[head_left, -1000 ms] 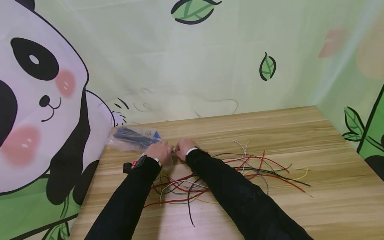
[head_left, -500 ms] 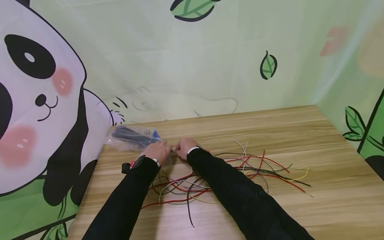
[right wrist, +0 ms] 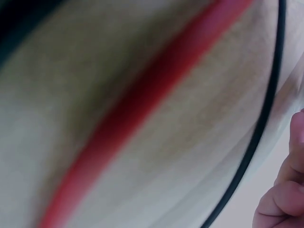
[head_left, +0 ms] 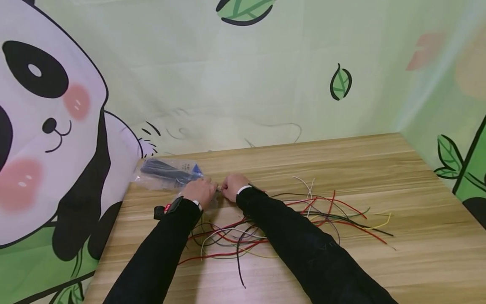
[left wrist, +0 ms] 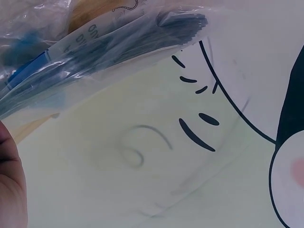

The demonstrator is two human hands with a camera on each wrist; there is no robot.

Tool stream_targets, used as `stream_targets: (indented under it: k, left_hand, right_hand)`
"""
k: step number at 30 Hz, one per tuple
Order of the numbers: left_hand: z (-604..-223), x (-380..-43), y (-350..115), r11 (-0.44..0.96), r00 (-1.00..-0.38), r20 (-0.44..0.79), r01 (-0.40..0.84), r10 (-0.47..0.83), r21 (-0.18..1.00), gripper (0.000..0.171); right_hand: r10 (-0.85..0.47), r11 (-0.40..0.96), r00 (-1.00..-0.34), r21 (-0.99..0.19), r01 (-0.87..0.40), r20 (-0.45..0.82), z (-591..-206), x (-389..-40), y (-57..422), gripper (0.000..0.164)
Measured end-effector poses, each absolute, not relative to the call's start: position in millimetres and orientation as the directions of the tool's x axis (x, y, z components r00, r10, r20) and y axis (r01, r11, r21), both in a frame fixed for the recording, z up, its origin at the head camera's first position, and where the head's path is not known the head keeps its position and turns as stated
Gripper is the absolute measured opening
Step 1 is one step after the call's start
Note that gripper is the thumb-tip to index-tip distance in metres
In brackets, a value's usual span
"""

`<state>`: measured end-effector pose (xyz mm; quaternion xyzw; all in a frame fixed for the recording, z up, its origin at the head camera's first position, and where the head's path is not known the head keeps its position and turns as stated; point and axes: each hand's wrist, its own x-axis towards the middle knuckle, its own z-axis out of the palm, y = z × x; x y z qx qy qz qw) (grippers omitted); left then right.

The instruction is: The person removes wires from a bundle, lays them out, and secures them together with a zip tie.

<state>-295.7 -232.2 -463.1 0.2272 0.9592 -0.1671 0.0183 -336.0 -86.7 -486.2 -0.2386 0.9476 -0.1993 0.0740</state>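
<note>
A clear plastic bag (head_left: 167, 172) with a bundle of dark thin strips inside lies at the back left of the table. My left hand (head_left: 200, 192) is at its near right end, the fingers bent over the plastic. Close beside it, my right hand (head_left: 234, 187) has curled fingers and pinches at the bag's end. The small gap between the fingertips hides most detail. In the left wrist view the printed bag (left wrist: 118, 52) stretches away from the hand. The right wrist view has curled fingers (right wrist: 282, 199) at its right edge.
Loose red, black, white and yellow wires (head_left: 235, 240) lie tangled under and between the forearms and spread right (head_left: 341, 217). A small black object (head_left: 159, 212) is by the left wrist. A printed cloth wall (head_left: 243, 84) stands behind the wooden table (head_left: 379, 169).
Both hands stay together at the bag's end, with only slight finger movement. The head view has shifted a little.
</note>
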Motion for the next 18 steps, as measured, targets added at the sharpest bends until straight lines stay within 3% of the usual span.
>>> stream_targets:
  k: [11, 18]
  left_hand:
    - [-463.5, -296.5, -230.0, 0.838, -0.898, -0.101, 0.437, 0.429, -0.327, 0.019]
    - [-465.9, -295.6, -231.4, 0.846, -0.899, -0.083, 0.434, 0.431, -0.309, 0.017]
  right_hand:
    - [-0.490, 0.797, -0.871, -0.412, -0.441, -0.016, -486.2, -334.8, -76.6, 0.034]
    - [-0.486, 0.800, -0.871, -0.439, -0.409, -0.072, -480.6, -333.2, -54.8, 0.025]
